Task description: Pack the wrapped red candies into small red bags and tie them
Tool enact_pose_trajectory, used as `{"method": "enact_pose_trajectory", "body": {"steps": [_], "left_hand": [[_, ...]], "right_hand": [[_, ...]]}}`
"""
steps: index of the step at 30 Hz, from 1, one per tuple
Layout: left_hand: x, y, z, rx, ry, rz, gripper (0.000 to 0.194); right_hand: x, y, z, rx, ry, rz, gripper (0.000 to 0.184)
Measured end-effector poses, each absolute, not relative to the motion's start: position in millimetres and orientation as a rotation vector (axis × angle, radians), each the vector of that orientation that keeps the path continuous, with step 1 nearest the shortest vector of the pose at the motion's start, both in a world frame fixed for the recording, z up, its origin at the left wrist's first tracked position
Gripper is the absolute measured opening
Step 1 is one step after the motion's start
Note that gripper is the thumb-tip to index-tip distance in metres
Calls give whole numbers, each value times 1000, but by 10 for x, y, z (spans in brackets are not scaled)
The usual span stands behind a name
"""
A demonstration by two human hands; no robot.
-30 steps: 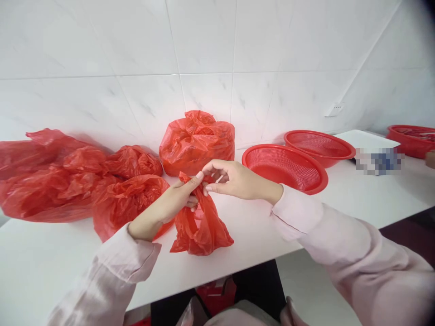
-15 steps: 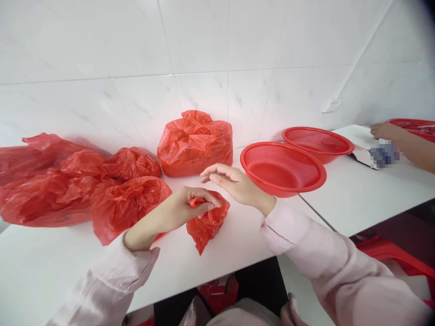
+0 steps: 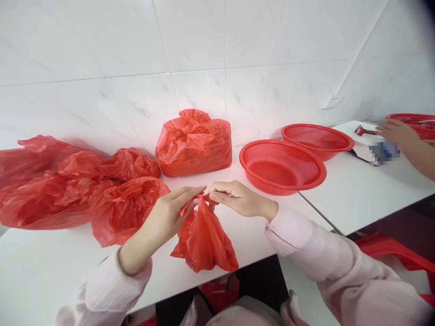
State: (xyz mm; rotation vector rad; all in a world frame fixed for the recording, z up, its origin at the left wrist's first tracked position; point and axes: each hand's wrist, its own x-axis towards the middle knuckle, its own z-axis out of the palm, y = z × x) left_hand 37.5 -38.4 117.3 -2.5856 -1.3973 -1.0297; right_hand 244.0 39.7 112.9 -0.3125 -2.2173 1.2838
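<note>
A small red plastic bag point(image 3: 204, 237) hangs over the front part of the white table point(image 3: 41, 267). My left hand point(image 3: 170, 213) pinches its top edge from the left, and my right hand point(image 3: 234, 199) pinches the same edge from the right. Fingertips of both hands almost meet at the bag's mouth. Pale pink sleeves cover both my arms.
Several crumpled red bags point(image 3: 68, 181) lie at the left, and a fuller red bag point(image 3: 193, 142) stands by the tiled wall. Two red mesh baskets point(image 3: 282, 165) point(image 3: 317, 140) sit to the right. Another person's hand point(image 3: 399, 133) reaches near a third basket point(image 3: 413, 122) at far right.
The bag was balled up in my left hand alone half a second ago. Now both hands hold its top and it hangs open downward. The other person's hand moved right.
</note>
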Motion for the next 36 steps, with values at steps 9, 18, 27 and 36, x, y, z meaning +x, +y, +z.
{"method": "enact_pose_trajectory", "body": {"steps": [9,18,27,36], "left_hand": [[-293,-855,655,-2435,-1556,-796,27],[-60,-1039,481,-2549,-2028,-1167,35],[490,-280,-215,-2062,-2221,-1574,47],[467,-384,-454,-2050,-2522,-1273,49]], "right_hand": [[2959,928,427,-730,-2446,751,31],[2668,1153,-150,-975,-2233,893,33],[2036,336,-283,-1271,-2066,721,33],[2171,419,-481,-1368,-2121,653,35]]}}
